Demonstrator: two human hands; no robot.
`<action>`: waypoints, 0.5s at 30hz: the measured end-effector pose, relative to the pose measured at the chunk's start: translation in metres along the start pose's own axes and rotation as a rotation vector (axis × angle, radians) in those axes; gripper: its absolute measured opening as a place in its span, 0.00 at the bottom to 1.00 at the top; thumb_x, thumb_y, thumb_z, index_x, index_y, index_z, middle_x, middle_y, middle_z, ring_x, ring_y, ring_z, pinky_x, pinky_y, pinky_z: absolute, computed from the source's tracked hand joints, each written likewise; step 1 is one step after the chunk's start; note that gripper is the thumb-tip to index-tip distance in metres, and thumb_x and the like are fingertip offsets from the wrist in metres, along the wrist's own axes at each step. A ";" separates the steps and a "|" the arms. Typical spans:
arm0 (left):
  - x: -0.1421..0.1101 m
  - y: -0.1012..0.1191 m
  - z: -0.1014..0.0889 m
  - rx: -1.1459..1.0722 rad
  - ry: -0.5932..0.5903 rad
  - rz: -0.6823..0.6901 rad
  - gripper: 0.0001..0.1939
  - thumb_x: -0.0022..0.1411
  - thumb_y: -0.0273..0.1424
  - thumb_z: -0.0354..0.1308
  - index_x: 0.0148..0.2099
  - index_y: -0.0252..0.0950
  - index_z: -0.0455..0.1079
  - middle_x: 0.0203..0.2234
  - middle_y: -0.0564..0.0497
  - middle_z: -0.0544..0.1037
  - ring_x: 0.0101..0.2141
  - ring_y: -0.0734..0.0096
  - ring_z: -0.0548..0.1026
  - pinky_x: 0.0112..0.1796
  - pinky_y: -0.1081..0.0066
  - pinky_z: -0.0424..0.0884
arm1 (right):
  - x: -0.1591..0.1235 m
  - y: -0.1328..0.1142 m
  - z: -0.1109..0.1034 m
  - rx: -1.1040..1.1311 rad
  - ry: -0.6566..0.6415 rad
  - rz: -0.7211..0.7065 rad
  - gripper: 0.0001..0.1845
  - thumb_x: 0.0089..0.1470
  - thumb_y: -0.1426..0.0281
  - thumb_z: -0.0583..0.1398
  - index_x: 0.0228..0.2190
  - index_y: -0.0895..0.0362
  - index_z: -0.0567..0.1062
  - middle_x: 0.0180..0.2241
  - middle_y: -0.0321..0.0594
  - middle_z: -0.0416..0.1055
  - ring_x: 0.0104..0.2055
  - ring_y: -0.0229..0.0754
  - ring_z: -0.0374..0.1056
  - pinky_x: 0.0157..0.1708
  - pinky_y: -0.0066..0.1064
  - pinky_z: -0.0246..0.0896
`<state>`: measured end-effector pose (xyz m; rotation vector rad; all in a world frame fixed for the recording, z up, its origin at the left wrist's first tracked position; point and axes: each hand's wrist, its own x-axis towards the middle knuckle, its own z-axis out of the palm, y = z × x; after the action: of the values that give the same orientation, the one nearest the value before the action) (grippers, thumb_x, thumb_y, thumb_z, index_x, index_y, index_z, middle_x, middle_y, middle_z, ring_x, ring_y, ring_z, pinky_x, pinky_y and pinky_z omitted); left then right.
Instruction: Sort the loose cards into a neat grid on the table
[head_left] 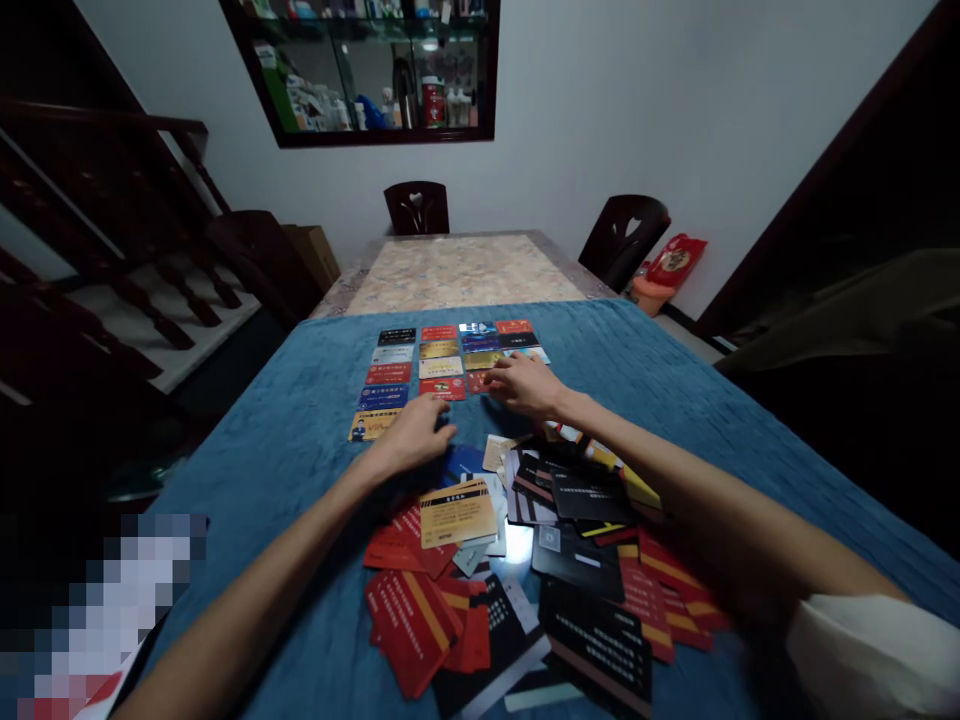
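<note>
My left hand [416, 435] reaches over the near left part of a grid of cards, thumb apart from the fingers and nothing visible in it. Its fingertips are close to a red card [441, 388] with a dark and yellow picture, and it partly covers a gold card [367, 427]. My right hand [529, 387] is to the right, with bent fingers at the edge of another red card [477, 383], which they partly hide. Closer to me lies a loose heap of cards, including a gold card [457, 513], a black card [596, 640] and a red card [412, 630].
A blue cloth [300, 400] covers the near part of the table [465, 270]. Dark chairs [417, 208] stand around its far end. A stair railing [105, 230] is at the left, and a red bag [677, 260] sits beyond the right edge.
</note>
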<state>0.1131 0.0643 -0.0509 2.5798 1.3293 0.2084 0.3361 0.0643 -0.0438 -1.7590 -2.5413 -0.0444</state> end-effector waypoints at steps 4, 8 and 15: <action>-0.023 0.023 0.005 0.038 -0.095 0.064 0.16 0.59 0.42 0.56 0.41 0.36 0.75 0.43 0.40 0.76 0.46 0.51 0.74 0.45 0.60 0.71 | -0.046 0.025 0.000 0.025 -0.008 0.090 0.17 0.60 0.64 0.57 0.49 0.52 0.76 0.51 0.46 0.72 0.52 0.53 0.63 0.43 0.39 0.60; -0.029 0.031 0.000 0.058 -0.184 0.059 0.18 0.58 0.44 0.55 0.42 0.37 0.73 0.43 0.41 0.74 0.43 0.54 0.75 0.42 0.62 0.71 | -0.086 0.055 0.009 0.065 -0.021 0.195 0.16 0.61 0.64 0.57 0.47 0.54 0.77 0.48 0.49 0.73 0.50 0.51 0.66 0.46 0.38 0.61; -0.027 0.040 -0.001 0.103 -0.307 -0.015 0.27 0.55 0.51 0.57 0.48 0.35 0.66 0.44 0.39 0.74 0.44 0.51 0.74 0.43 0.61 0.70 | -0.116 0.072 0.022 0.206 -0.004 0.317 0.22 0.61 0.61 0.57 0.53 0.58 0.73 0.49 0.52 0.71 0.49 0.49 0.70 0.46 0.35 0.63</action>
<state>0.1285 0.0197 -0.0397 2.5511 1.2735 -0.2554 0.4437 -0.0181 -0.0727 -2.0466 -2.1460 0.2239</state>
